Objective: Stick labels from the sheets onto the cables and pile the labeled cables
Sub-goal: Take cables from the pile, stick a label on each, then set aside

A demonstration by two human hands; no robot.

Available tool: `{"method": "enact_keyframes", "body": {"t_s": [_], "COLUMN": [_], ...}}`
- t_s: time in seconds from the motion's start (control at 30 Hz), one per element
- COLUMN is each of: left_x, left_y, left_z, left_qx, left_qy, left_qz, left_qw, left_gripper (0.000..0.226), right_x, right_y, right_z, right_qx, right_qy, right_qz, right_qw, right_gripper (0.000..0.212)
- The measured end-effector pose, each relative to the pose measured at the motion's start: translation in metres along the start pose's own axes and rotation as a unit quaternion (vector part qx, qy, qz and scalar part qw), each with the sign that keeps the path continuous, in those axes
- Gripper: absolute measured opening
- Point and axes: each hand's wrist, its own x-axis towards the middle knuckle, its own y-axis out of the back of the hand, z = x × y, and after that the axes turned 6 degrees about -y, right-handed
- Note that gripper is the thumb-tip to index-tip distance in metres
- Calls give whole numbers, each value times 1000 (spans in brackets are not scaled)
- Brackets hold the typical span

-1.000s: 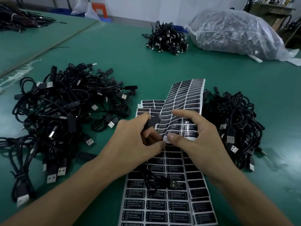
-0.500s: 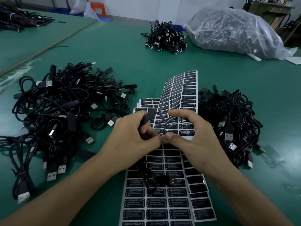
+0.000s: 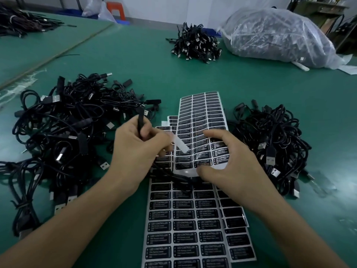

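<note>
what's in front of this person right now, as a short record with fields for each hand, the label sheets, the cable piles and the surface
left hand: grips a black cable upright; a pale blurred strip, probably a peeled label, at its fingertips
right hand: holds the lifted label sheet by its near edge
flat sheets: lie on the table beneath both hands
cable piles: left pile, right pile, far pile
labelled pile: cannot tell
background: clear plastic bag, far right
surface: green table
</note>
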Motion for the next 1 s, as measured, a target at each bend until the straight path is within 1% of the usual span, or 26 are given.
{"method": "enact_keyframes", "body": {"t_s": [0.07, 0.13, 0.23, 0.3, 0.37, 0.4, 0.47, 0.53, 0.7, 0.87, 1.0], "left_x": [-3, -5, -6, -7, -8, -8, -10, -12, -14, -14, -13], "left_y": [-3, -5, -7, -7, -9, -9, -11, -13, -15, -16, -15], "left_z": [-2, -3, -4, -3, -2, -1, 1, 2, 4, 3, -1], "left_qx": [2, 15, 52, 77, 93, 104, 128, 151, 158, 156, 161], "left_qy": [10, 23, 23, 15, 5, -3, -19, -37, -47, -39, -34], "left_qz": [-16, -27, -27, -25, -22, -20, -17, -15, -6, -1, -4], "left_qw": [1000, 999, 998, 997, 995, 994, 991, 988, 986, 987, 986], "left_gripper": [47, 46, 44, 44, 44, 44, 45, 45, 45, 43, 47], "right_x": [-2, -4, -9, -12, -13, -13, -13, -12, -11, -11, -10], "right_y": [1, 0, -3, -7, -10, -12, -18, -25, -31, -31, -32], "right_z": [-3, -4, -9, -15, -19, -21, -23, -23, -22, -22, -23], "right_qx": [-47, -122, -276, -320, -301, -280, -240, -221, -219, -210, -221], "right_qy": [-15, -25, -8, 28, 79, 109, 164, 191, 188, 164, 151], "right_qz": [-10, -1, 61, 123, 178, 191, 192, 188, 220, 207, 201], "right_qw": [999, 992, 959, 939, 934, 934, 937, 938, 932, 941, 942], "right_gripper": [73, 81, 82, 74, 59, 50, 32, 21, 18, 10, 10]}}
